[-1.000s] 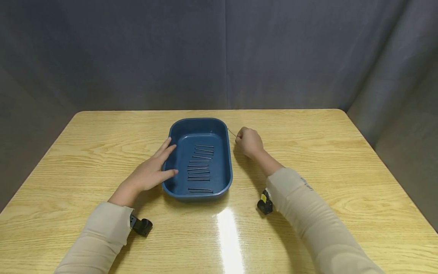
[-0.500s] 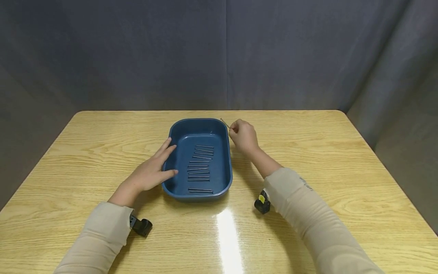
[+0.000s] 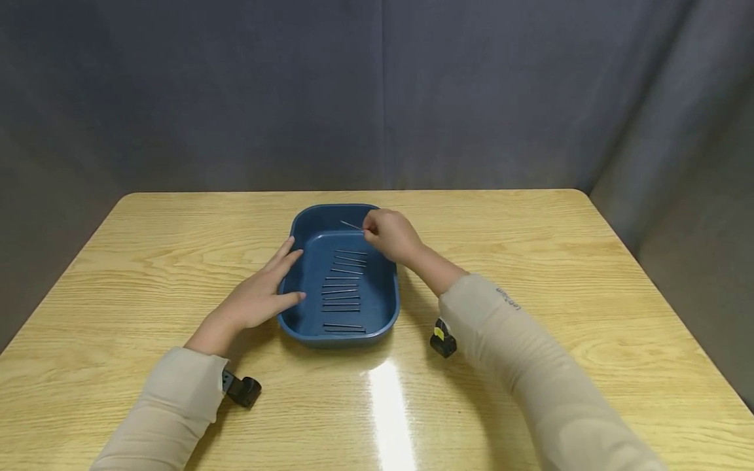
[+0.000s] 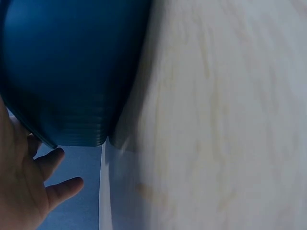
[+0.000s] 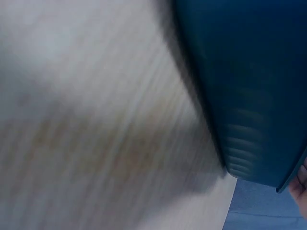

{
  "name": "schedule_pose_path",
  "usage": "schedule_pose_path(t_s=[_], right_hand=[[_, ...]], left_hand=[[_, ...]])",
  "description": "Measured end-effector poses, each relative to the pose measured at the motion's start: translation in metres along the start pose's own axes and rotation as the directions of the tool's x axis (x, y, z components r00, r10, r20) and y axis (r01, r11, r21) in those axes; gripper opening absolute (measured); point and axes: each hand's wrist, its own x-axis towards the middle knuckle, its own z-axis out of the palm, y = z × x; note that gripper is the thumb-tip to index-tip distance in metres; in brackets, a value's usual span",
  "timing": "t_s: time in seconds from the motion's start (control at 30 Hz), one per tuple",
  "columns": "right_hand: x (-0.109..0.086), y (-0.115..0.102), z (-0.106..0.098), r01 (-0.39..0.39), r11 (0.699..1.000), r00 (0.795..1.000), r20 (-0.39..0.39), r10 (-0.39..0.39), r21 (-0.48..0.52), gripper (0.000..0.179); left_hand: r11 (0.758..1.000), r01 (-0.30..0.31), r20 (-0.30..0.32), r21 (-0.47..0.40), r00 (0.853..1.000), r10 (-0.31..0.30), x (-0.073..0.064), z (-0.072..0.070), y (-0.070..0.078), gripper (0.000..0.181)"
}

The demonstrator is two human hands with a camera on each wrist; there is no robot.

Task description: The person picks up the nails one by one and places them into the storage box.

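A blue rectangular tray (image 3: 385,306) stands on the table, its outer wall also filling part of both wrist views. Several dark, thin nails (image 3: 340,311) lie crosswise on its floor in a rough column. My right hand (image 3: 394,235) is over the tray's far right rim, pinching one nail (image 3: 351,226) between thumb and fingers. That nail points left, above the far end of the tray. With fingers spread, my left hand (image 3: 262,294) rests on the left rim. In the right wrist view only a few fingers (image 5: 301,191) show past the rim; the nail is hidden there.
The wood-grain table (image 3: 141,288) extends around the tray, with a bright glare streak in front. A grey curtain (image 3: 265,98) hangs behind and at the sides. Each wrist carries a small black camera, one at the left cuff (image 3: 244,391) and one at the right (image 3: 443,339).
My right hand has moved left, from beside the tray's right wall to over its far end, carrying the pinched nail. The left hand and the nails in the tray stay put.
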Motion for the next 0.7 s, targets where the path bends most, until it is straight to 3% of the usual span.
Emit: schedule_pose_path(t_s=[0.13,0.33,0.53,0.7], right_hand=[[0.009,0.0,0.002,0.077,0.991,0.992,0.106,-0.066,-0.105,0.009],[0.021,0.002,0.006,0.168,0.956,0.966,0.234,-0.111,-0.24,0.028],[0.025,0.0,0.009,0.198,0.909,0.933,0.353,-0.061,-0.367,0.024],[0.031,-0.003,0.012,0.206,0.868,0.918,0.395,-0.013,-0.451,0.013]], left_hand=[[1.0,0.002,-0.005,-0.004,1.0,-0.002,-0.001,0.0,0.0,0.072],[1.0,-0.004,-0.004,-0.007,1.0,0.004,-0.002,-0.001,0.002,0.072],[1.0,-0.014,-0.001,-0.009,1.0,0.014,-0.002,0.0,0.003,0.071],[1.0,-0.01,-0.007,-0.013,1.0,0.01,-0.003,0.0,0.004,0.072]])
